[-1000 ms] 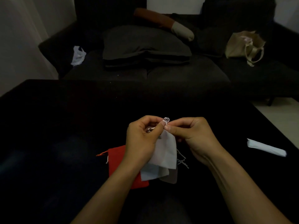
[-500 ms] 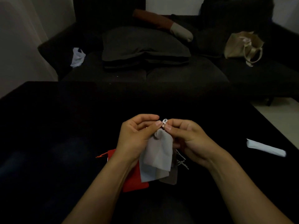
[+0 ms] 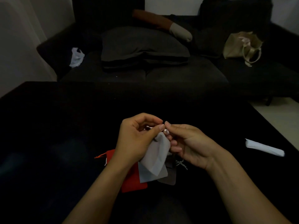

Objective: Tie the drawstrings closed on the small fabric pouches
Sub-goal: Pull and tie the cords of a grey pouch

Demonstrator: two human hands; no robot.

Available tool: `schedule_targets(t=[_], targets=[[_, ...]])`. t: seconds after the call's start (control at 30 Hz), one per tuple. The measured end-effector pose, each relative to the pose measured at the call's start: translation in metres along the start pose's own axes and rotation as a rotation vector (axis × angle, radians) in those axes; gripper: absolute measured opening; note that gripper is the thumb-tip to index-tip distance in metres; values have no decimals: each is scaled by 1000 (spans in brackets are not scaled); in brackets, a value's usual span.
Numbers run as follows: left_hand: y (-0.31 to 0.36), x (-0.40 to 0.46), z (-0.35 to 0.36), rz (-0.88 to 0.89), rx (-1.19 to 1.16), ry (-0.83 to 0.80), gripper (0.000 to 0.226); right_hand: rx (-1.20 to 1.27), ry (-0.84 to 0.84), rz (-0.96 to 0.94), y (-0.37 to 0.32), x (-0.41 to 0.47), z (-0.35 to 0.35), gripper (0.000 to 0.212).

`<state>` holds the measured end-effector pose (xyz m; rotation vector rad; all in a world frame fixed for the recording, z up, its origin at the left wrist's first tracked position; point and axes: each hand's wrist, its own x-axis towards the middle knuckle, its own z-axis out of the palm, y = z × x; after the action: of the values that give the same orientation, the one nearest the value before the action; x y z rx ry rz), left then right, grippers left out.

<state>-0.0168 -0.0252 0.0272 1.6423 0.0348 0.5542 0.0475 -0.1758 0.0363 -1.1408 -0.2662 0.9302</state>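
While both hands work at its gathered neck, the small pale grey fabric pouch (image 3: 159, 152) hangs in the air above the near middle of the black table (image 3: 56, 126), lifted clear so its body drops away and leaves the cord free to handle. The left hand (image 3: 137, 139) has its thumb and curled fingers clamped on the bunched top, which reads as a steadying hold that keeps the mouth cinched. The right hand (image 3: 189, 144) meets it fingertip to fingertip, pinching the thin whitish drawstring (image 3: 166, 131) just beside the neck (the cord is too small and dim to say whether a knot has formed). I judge the tie on this one to be in progress.

Below them, toward the near edge, lie a flat red fabric pouch (image 3: 134, 183), a light blue-grey fabric pouch (image 3: 150, 175) overlapping it, and a brownish-grey fabric pouch (image 3: 169, 180) partly beneath, with loose cords trailing to the right; they seem to wait within easy reach. A white folded strip (image 3: 263, 147) rests near the right edge, well apart.
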Motion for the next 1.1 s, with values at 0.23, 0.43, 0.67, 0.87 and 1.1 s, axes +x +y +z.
schedule_targets(t=[0.23,0.43,0.67,0.87,1.1], targets=[[2,1,-8,85,56,-177,15,30,20,-10,-1,2,-2,18],[0,6,-14,389,400,-266,18,47,77,64,3,4,-4,16],[-1,3,-15,380,426,-270,16,-40,155,121,-2,0,-2,17],[-3,0,-11,328,400,-246,11,-46,187,138,-6,-1,-2,19],[-7,-1,0,179,428,-130,9,-207,420,-2,-11,-1,-5,23]])
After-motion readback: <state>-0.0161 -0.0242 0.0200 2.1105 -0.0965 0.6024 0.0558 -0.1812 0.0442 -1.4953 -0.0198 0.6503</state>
